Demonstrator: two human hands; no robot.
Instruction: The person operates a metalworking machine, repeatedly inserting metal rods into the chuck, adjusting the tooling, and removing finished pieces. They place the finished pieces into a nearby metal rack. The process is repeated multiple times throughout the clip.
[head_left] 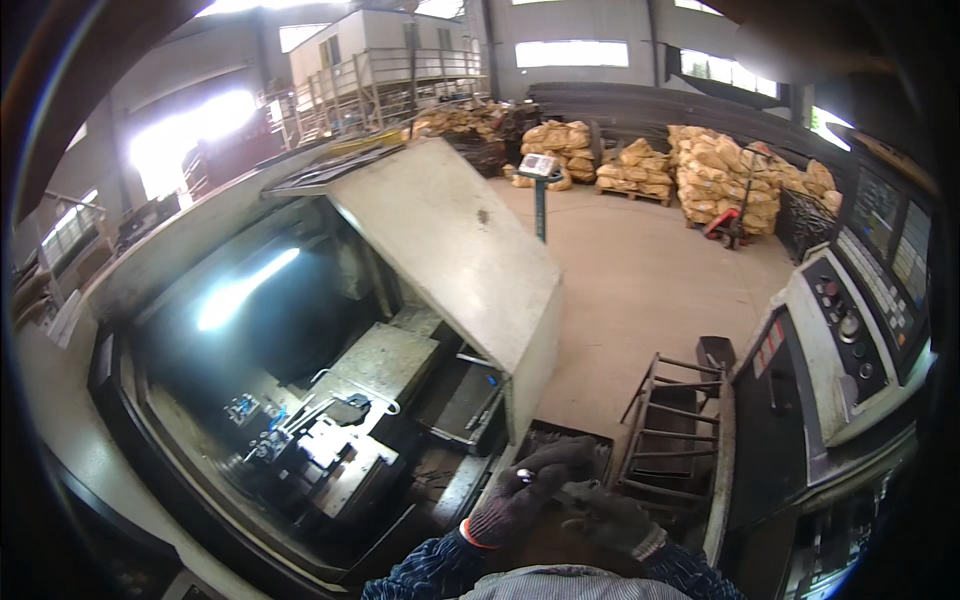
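Note:
Both my hands wear dark knit work gloves and are close together in front of my body, at the lower middle of the view. My left hand [513, 497] has an orange-edged cuff. Its fingers are closed around a small shiny metal piece [525, 475], mostly hidden by the glove. Just to the right is my right hand [615, 518], its fingers pointing toward the left hand and its thumb apart from them. I see nothing in it. Beneath and beyond the hands lies a dark tray [600, 440].
At left a machine tool stands with its lit bay exposed, metal fixtures [340, 450] inside and a slanted cover [450, 240] above. A metal rack [675, 430] and a control panel [850, 320] flank my right. Farther off are a scale [540, 167], yellow sacks [715, 175] and a red pallet jack [725, 228].

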